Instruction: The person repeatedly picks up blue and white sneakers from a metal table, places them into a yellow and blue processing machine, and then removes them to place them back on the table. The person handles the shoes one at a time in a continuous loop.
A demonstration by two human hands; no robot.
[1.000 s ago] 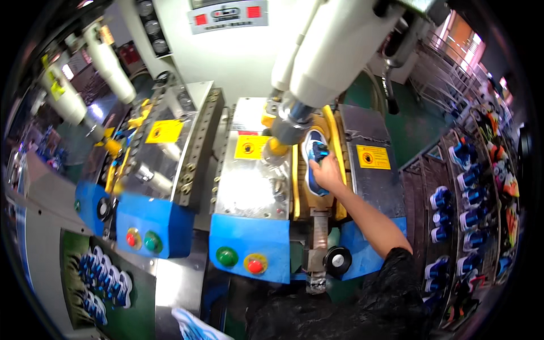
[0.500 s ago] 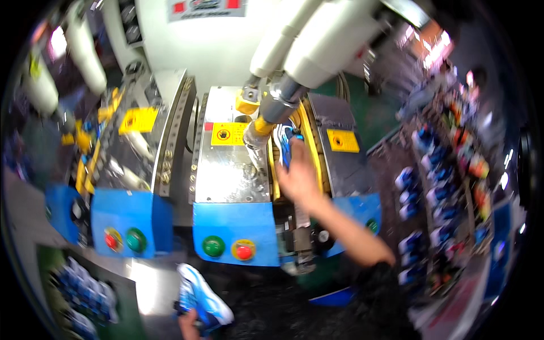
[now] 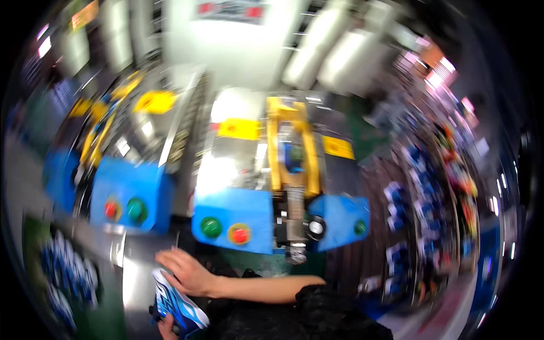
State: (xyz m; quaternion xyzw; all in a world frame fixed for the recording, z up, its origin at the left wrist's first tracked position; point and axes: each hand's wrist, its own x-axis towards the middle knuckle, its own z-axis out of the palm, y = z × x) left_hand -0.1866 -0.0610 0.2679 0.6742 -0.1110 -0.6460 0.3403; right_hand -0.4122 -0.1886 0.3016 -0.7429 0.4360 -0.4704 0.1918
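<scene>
1. My left hand point(image 3: 166, 327), at the lower edge of the view, grips the blue-and-white shoe point(image 3: 180, 306); the fingers are closed on its lower left part.
2. The shoe is low and left of centre, in front of my body, toe directed up and slightly left.
3. My right hand point(image 3: 192, 277) is positioned at the toe end, fingers extended and slightly parted. I cannot tell whether they touch the shoe.
4. My right forearm point(image 3: 258, 288) crosses from the black sleeve point(image 3: 326, 309) toward the left.
5. Beyond the forearm stands the machine's blue front panel point(image 3: 232, 207), fitted with a green button point(image 3: 211, 227) and a red button point(image 3: 239, 234).
6. To the right of that panel, a yellow frame point(image 3: 311, 164) encloses a blurred, partly blue item point(image 3: 293, 158); a black knob point(image 3: 316, 228) is located below and to the right.
7. Further shoes point(image 3: 69, 266) are grouped at lower left; a rack of shoes point(image 3: 422, 212) stands at right, blurred.
</scene>
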